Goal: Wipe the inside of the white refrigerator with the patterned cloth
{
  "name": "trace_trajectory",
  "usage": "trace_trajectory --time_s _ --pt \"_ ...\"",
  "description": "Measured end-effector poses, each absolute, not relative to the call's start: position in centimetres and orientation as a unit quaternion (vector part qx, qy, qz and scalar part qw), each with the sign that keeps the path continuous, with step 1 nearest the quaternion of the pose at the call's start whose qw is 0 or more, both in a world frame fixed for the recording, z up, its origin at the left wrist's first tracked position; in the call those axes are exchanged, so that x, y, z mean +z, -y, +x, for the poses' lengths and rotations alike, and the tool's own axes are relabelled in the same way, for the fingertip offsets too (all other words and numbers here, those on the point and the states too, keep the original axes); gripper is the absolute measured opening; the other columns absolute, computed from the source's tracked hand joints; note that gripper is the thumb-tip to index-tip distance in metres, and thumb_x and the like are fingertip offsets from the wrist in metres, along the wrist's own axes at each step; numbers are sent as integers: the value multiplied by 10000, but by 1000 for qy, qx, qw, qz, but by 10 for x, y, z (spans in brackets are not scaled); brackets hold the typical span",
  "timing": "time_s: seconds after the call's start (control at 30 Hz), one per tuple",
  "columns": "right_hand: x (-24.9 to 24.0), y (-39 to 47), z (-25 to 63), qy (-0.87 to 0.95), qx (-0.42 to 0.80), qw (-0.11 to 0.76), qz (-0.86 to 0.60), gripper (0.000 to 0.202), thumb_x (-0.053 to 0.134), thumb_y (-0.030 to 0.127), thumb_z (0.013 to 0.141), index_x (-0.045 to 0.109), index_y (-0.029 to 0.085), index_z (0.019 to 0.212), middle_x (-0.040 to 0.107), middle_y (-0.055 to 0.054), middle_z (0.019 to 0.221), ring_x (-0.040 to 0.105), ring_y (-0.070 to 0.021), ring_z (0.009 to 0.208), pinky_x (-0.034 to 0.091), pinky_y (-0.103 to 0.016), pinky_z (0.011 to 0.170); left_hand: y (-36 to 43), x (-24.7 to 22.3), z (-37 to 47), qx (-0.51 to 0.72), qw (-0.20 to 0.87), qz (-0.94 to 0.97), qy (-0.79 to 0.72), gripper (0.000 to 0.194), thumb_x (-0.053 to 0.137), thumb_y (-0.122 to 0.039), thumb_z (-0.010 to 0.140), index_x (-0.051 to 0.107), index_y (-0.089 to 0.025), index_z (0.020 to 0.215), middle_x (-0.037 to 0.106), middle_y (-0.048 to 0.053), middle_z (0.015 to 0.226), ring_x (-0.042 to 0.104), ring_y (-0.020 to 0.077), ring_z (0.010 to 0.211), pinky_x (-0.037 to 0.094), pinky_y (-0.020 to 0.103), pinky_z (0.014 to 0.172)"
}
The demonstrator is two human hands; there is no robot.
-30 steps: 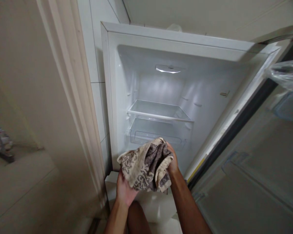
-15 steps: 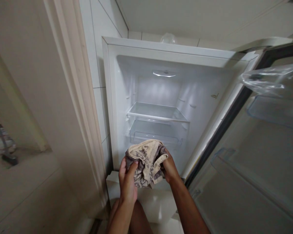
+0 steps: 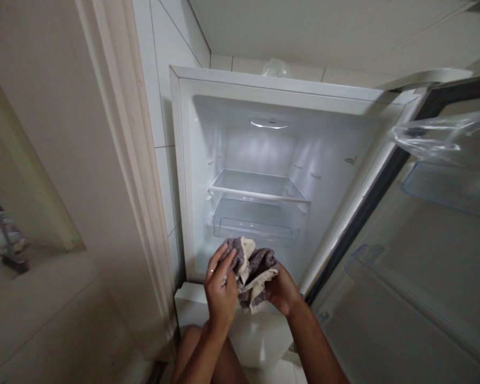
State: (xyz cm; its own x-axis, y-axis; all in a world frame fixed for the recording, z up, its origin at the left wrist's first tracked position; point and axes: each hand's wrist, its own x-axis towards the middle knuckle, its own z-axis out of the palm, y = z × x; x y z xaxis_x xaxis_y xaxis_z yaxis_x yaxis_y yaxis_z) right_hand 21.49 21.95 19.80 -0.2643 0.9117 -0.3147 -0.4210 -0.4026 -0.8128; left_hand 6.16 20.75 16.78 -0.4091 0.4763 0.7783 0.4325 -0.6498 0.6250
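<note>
Between my two hands is a crumpled cloth, cream and grey-purple with a pattern. My left hand, with a ring on one finger, grips its left side from above. On the right edge my right hand is closed around the cloth, its fingers partly hidden behind it. Both hands are held in front of the open fridge. Inside it a glass shelf sits above a clear-fronted lower shelf.
The fridge door stands wide at the right, with clear door racks and a plastic bag at its top. A door frame borders the left. Below is a white drawer front. A broom stands at far left.
The cloth is bunched smaller and folded over, showing more of its dark side. My left hand has turned over the top of it and moved slightly right.
</note>
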Motion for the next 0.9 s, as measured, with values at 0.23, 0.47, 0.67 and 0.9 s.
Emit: trace_trajectory --time_s 0.23,0.47,0.67,0.9 --pt "242 -194 210 316 686 559 -343 257 841 410 609 760 274 811 763 8 775 737 -256 871 619 -359 786 -199 162 93 647 59 655 -387 851 583 -85 941 270 -314 1699 613 117 1614 501 285 1582 443 519 1323" --pt "252 -180 213 410 634 555 -348 701 963 664 629 756 302 1192 815 -64 1221 752 -309 1161 604 -460 1036 -184 180 92 681 488 495 -229 941 600 -442 993 41 -280 1732 361 129 1789 314 252 1685 315 504 1391" --pt "249 -205 198 414 512 605 -448 736 1001 534 534 750 200 1140 839 -119 1092 791 -341 1000 639 -485 944 -173 224 84 711 587 344 -180 1132 763 -596 836 168 -212 1719 599 198 1619 398 289 1647 244 531 1407" --pt "306 -224 203 391 397 717 -419 491 906 440 553 707 227 947 796 -45 914 750 -248 832 629 -361 742 -172 207 46 829 416 77 -365 575 780 -512 764 655 -185 1220 811 91 1062 768 301 1163 407 589 1312"
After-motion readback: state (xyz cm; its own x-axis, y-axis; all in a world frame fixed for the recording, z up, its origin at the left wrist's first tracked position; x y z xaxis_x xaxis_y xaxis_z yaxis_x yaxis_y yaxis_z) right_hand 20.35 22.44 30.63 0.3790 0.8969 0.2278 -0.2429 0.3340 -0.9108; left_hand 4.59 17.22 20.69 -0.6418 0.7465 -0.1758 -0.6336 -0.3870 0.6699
